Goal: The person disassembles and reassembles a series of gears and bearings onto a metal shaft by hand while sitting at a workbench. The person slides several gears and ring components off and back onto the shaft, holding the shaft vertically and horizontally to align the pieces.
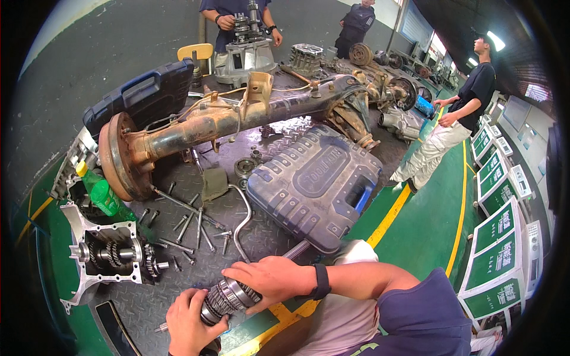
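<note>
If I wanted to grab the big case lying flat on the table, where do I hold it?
Probably by its handle, coming from the right, where the green floor is. The case lies flat with its handle along that edge, and the opening there looks made for a hand. The broad, flat top gives little to curl around.

Glaring white from a ceiling lamp [496, 41] at upper right, dimming along the dark roof [451, 21] around it. Glinting off the tabletop [267, 234] mid-frame and off the gear shaft [228, 298] below. Bending and tilting the cabinets [493, 270] toward the right rim, blackening into all four corners. Softening in the far upper background.
</note>
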Demonstrator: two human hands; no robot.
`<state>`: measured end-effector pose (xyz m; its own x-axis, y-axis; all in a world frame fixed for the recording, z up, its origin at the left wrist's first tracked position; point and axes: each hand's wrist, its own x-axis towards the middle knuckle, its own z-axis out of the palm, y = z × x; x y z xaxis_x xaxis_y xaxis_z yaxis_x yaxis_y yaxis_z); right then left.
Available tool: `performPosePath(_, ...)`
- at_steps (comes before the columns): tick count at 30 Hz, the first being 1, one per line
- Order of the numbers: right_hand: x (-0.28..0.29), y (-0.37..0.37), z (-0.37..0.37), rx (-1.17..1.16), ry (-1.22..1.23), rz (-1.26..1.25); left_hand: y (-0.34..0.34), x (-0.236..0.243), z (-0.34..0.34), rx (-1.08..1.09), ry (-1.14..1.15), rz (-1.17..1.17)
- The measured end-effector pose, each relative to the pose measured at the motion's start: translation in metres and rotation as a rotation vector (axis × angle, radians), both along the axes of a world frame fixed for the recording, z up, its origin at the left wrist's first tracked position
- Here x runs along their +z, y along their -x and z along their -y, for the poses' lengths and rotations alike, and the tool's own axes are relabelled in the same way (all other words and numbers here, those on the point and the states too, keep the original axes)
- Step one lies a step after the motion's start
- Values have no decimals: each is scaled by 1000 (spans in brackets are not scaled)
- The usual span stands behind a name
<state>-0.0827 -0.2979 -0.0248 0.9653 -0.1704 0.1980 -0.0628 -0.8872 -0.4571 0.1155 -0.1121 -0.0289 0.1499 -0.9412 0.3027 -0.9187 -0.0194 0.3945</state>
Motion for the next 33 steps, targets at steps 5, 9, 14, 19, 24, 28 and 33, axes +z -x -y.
performPosePath(5, 1, -3, -1, -13, 7, -41, 2, -2, 0, 12, 29, 46)
performPosePath(9, 5, -2, 0, -9, -13, -44, 1, -2, -1, 2, -7, 14)
performPosePath(14, 2, -1, -2, -18, -8, -37, 0, -4, -3, -4, 11, 27)
performPosePath(19, 2, 1, -2, -20, 15, -10, -2, -6, -1, -25, 2, 35)
performPosePath(24, 6, -1, 1, -17, -12, -58, -1, -1, 0, 20, -24, -69)
performPosePath(28, 3, -1, 1, -15, -10, -45, -6, -8, -2, 51, -53, -159)
performPosePath(33, 4, 0, -1, -25, -12, -49, -8, -5, 0, -35, 16, -146)
